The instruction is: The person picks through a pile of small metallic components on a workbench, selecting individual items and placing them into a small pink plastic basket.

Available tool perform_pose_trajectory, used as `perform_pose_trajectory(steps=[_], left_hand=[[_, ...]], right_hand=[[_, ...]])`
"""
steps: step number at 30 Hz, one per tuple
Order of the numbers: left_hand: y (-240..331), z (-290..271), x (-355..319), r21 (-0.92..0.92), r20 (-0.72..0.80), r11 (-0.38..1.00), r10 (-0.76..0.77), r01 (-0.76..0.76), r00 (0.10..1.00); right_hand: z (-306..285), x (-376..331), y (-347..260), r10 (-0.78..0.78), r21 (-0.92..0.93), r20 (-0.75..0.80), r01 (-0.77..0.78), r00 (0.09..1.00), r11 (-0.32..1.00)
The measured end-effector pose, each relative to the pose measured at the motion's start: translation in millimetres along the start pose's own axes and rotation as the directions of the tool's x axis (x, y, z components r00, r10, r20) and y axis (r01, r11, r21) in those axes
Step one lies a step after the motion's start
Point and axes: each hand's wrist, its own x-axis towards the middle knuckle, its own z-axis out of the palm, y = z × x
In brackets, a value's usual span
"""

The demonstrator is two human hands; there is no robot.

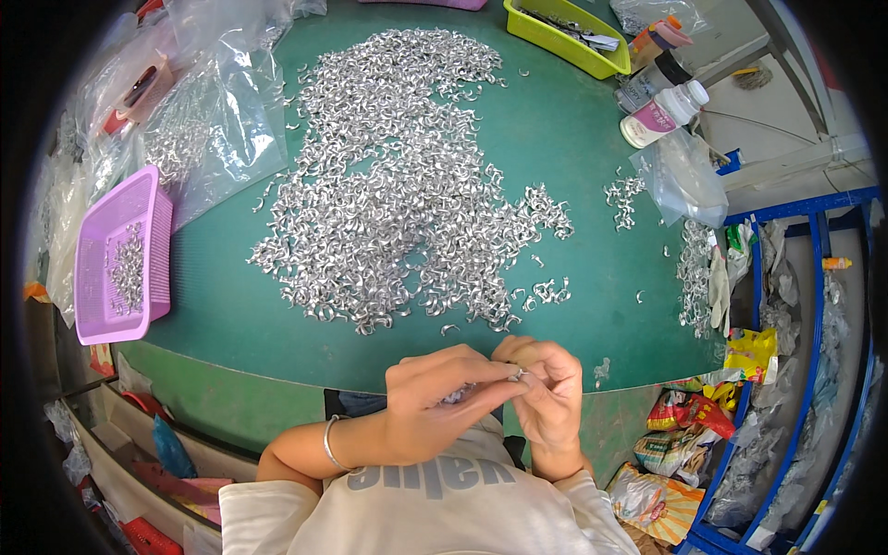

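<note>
My left hand (435, 400) and my right hand (548, 393) meet close to my chest, just below the near edge of the green table (564, 139). Together their fingertips pinch a small curved silver metal piece (516, 374). My left palm seems to cup a few more such pieces, mostly hidden by the fingers. A bracelet sits on my left wrist. Ahead on the table lies a large heap of the same small silver metal pieces (393, 185), with a smaller cluster (550, 292) nearest my hands.
A purple basket (122, 254) with some pieces sits at the left edge. Clear plastic bags (217, 111) lie at the back left. A yellow-green tray (566, 37), bottles (661, 111) and another plastic bag (684, 176) stand at the back right. Blue shelving (814, 370) with bags is on the right.
</note>
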Motion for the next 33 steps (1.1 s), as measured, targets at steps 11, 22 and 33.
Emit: perform_pose_trajectory(steps=[11, 22, 33], left_hand=[[-1, -2, 0, -0.004, 0.006, 1.000, -0.020, 0.020, 1.000], [-3, -1, 0, -0.233, 0.003, 0.912, -0.347, 0.338, 0.938], [-10, 2, 1, -0.211, 0.017, 0.855, -0.481, 0.473, 0.877]], right_hand=[[0, 0, 1, 0.092, 0.120, 0.044, -0.097, 0.995, 0.988], [0, -4, 5, 0.112, 0.116, -0.056, -0.105, 0.992, 0.988], [-8, -2, 10, 0.043, -0.111, -0.141, -0.059, 0.989, 0.992]])
